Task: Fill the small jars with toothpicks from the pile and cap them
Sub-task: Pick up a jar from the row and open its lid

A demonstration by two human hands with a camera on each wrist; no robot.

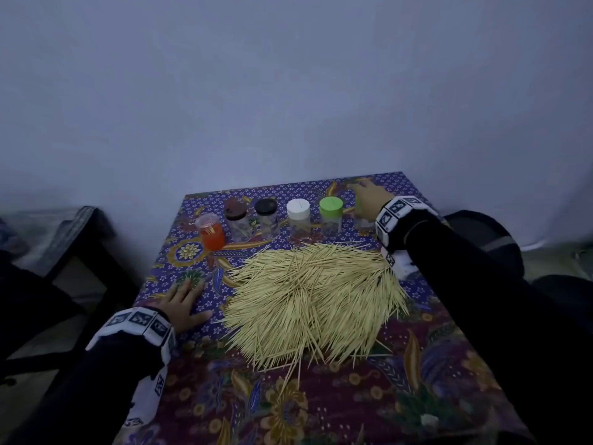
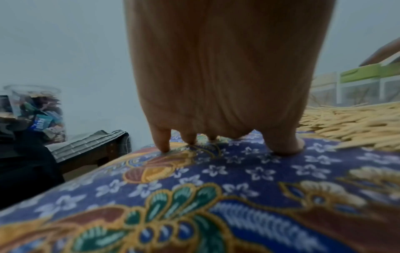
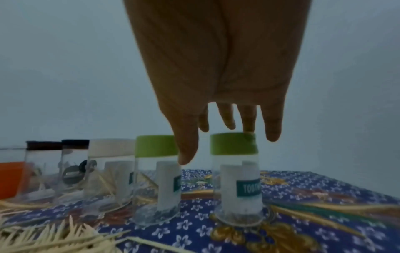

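The person wears long dark sleeves, close to black, on both arms, reaching down to the wrists. The left sleeve (image 1: 96, 374) and the right sleeve (image 1: 465, 261) both look plain, with no pattern visible in the dim light. Around each wrist sits a chunky white band made of flat square segments, each segment printed with a black-and-white square marker: the left wristband (image 1: 141, 319) and the right wristband (image 1: 396, 213). White strips bearing more such markers hang below both bands. The hands are bare.
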